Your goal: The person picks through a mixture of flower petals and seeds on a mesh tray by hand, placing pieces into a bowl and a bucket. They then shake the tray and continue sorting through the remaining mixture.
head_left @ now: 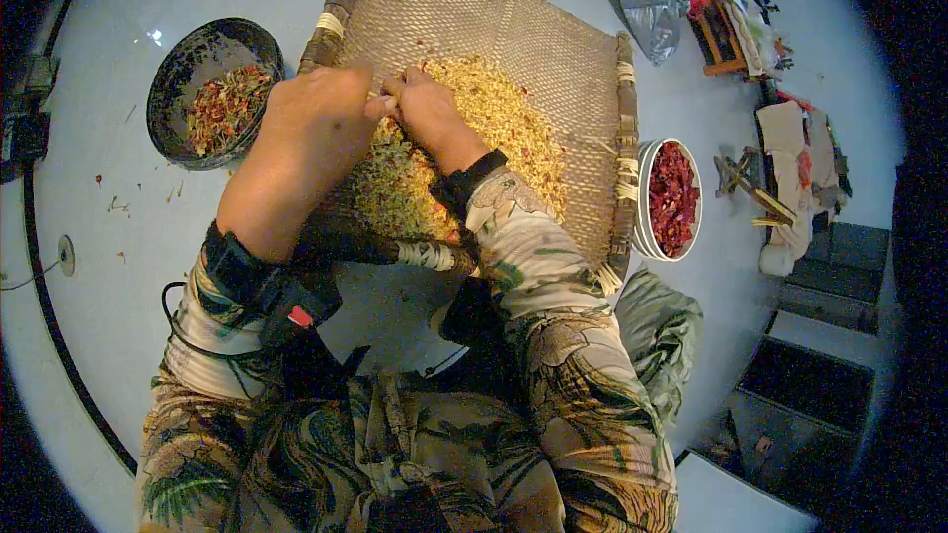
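Note:
My left hand (329, 116) and my right hand (428, 111) meet over a woven frame (474, 0) with dark wooden side poles. Both have their fingers pinched together, almost touching; whatever is between them is too small or hidden to make out. Under and around them spreads a pile of yellow seeds (509, 123) mixed with red bits, which look like dried chili seeds. The part of the pile nearest me lies in the shadow of my arms. My left hand covers some of the frame's left pole.
A black bowl (212, 39) with stem-like scraps (227, 109) stands on the floor (109, 257) at left. To the right is a white bucket (645, 207) of dried red pieces (673, 199). Beyond are a grey plastic bag (652, 5) and a wooden stool (719, 30); steps (820, 355) lie at far right.

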`<state>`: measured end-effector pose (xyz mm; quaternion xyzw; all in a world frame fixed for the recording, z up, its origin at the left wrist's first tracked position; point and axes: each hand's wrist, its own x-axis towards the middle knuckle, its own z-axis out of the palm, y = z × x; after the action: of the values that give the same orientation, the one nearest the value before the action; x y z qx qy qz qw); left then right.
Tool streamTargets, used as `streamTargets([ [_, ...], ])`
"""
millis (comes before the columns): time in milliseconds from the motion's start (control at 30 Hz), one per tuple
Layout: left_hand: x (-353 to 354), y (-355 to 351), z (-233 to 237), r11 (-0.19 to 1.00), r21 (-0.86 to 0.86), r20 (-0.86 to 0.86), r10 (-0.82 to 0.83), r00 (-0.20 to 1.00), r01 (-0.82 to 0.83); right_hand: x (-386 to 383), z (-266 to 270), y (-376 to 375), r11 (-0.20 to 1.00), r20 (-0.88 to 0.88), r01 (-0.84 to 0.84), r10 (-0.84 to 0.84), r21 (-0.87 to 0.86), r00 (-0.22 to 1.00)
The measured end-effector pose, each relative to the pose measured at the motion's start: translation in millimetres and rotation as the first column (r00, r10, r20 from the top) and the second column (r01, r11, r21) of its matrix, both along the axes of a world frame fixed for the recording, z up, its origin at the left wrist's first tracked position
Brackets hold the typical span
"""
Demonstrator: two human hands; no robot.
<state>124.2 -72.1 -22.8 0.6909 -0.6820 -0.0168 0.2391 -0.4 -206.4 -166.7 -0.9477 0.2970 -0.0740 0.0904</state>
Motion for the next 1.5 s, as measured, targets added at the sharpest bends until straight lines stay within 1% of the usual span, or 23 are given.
streamTargets([
  [33, 0.1, 0.3, 0.8, 1.000, 0.029, 0.012, 0.000, 1.000, 0.000, -0.2, -1.7, -0.2, 1.000, -0.002, 0.004, -0.004, -0.024, 1.000],
  [133, 1.0, 1.0, 3.2, 0.996, 0.093, 0.046, 0.001, 0.999, -0.005, -1.7, -3.8, -0.6, 1.000, 0.059, 0.020, -0.020, 0.005, 0.998],
  [233, 0.8, 1.5, 4.6, 0.995, 0.104, 0.066, -0.002, 0.998, -0.005, -11.0, 1.7, -5.7, 0.985, 0.147, 0.133, -0.148, 0.110, 0.978],
  [267, 1.5, 1.7, 3.6, 0.995, 0.100, 0.066, -0.004, 0.998, -0.003, -14.4, 1.1, -10.1, 0.982, 0.271, 0.127, -0.160, 0.137, 0.949],
  [333, 1.9, 2.0, 2.2, 0.995, 0.099, 0.061, -0.002, 0.998, -0.004, -22.8, -10.2, -26.7, 0.977, 0.500, 0.105, -0.186, 0.186, 0.846],
  [367, 1.7, 2.0, 1.9, 0.995, 0.102, 0.056, 0.002, 0.998, -0.007, -28.4, -12.9, -33.0, 0.905, 0.505, 0.102, -0.320, 0.412, 0.802],
  [400, 1.5, 2.1, 1.7, 0.995, 0.104, 0.050, 0.005, 0.999, -0.010, -33.7, -12.2, -37.7, 0.785, 0.475, 0.081, -0.450, 0.614, 0.756],
  [433, 1.7, 2.3, 1.5, 0.995, 0.096, 0.042, -0.001, 0.999, -0.003, -34.1, 3.4, -34.5, 0.622, 0.413, 0.043, -0.569, 0.782, 0.711],
  [467, 2.2, 2.7, 1.2, 0.996, 0.088, 0.034, -0.007, 0.999, 0.004, -38.6, 18.9, -27.6, 0.381, 0.339, -0.073, -0.699, 0.922, 0.630],
  [567, 3.3, 3.6, -4.8, 0.999, 0.036, 0.017, -0.023, 1.000, 0.022, -45.3, 23.6, -26.4, 0.132, 0.243, -0.241, -0.819, 0.961, 0.519],
  [600, 3.3, 3.5, -5.3, 1.000, 0.015, 0.014, -0.028, 1.000, 0.028, -46.4, 19.2, -28.4, 0.098, 0.274, -0.351, -0.823, 0.931, 0.497],
  [667, 1.4, 3.8, -3.3, 0.998, 0.058, 0.018, -0.005, 1.000, 0.004, -47.4, 9.7, -32.2, 0.030, 0.325, -0.554, -0.836, 0.832, 0.443],
  [767, -1.8, 4.3, 1.2, 0.993, 0.115, 0.018, 0.011, 1.000, -0.013, -48.1, 0.6, -37.1, -0.205, 0.226, -0.716, -0.861, 0.667, 0.456],
  [867, -3.2, 5.5, 0.5, 0.995, 0.104, 0.019, 0.003, 1.000, -0.005, -42.7, 14.9, -24.9, -0.213, 0.121, -0.728, -0.918, 0.652, 0.377],
  [967, -2.8, 6.4, -0.9, 0.997, 0.079, 0.028, -0.009, 1.000, 0.007, -45.5, 22.4, -20.9, -0.165, 0.215, -0.740, -0.896, 0.652, 0.389],
  [1000, -2.7, 6.5, -1.2, 0.997, 0.072, 0.031, -0.012, 0.999, 0.010, -45.5, 24.0, -19.9, -0.167, 0.204, -0.742, -0.902, 0.649, 0.381],
  [1100, -3.7, 6.4, -3.8, 0.994, -0.105, 0.020, -0.028, 0.999, 0.030, -45.3, 27.6, -17.9, -0.171, 0.191, -0.746, -0.908, 0.644, 0.373],
  [1200, -3.7, 8.1, 0.9, 0.997, 0.077, 0.043, -0.003, 0.999, -0.001, -46.2, 29.6, -17.5, -0.175, 0.220, -0.745, -0.890, 0.643, 0.400],
  [1267, -3.0, 8.5, -3.6, 0.999, 0.030, 0.031, -0.011, 0.999, 0.010, -46.8, 30.8, -16.9, -0.182, 0.242, -0.747, -0.875, 0.639, 0.420],
  [1300, -3.1, 8.6, -3.8, 1.000, 0.007, 0.025, -0.016, 1.000, 0.016, -46.8, 29.4, -17.4, -0.155, 0.263, -0.701, -0.853, 0.696, 0.450],
  [1367, -2.8, 9.6, -0.1, 0.999, 0.049, 0.017, -0.012, 1.000, 0.011, -46.1, 26.6, -19.2, -0.090, 0.296, -0.599, -0.805, 0.796, 0.514],
  [1467, 1.2, 9.5, -0.8, 0.996, 0.090, -0.008, 0.009, 1.000, -0.008, -38.1, 32.9, -20.1, 0.003, 0.205, -0.356, -0.822, 0.935, 0.532],
  [1500, 3.1, 8.4, -1.6, 0.995, 0.100, -0.018, 0.019, 1.000, -0.017, -34.8, 28.8, -21.9, 0.064, 0.223, -0.292, -0.803, 0.954, 0.553],
])
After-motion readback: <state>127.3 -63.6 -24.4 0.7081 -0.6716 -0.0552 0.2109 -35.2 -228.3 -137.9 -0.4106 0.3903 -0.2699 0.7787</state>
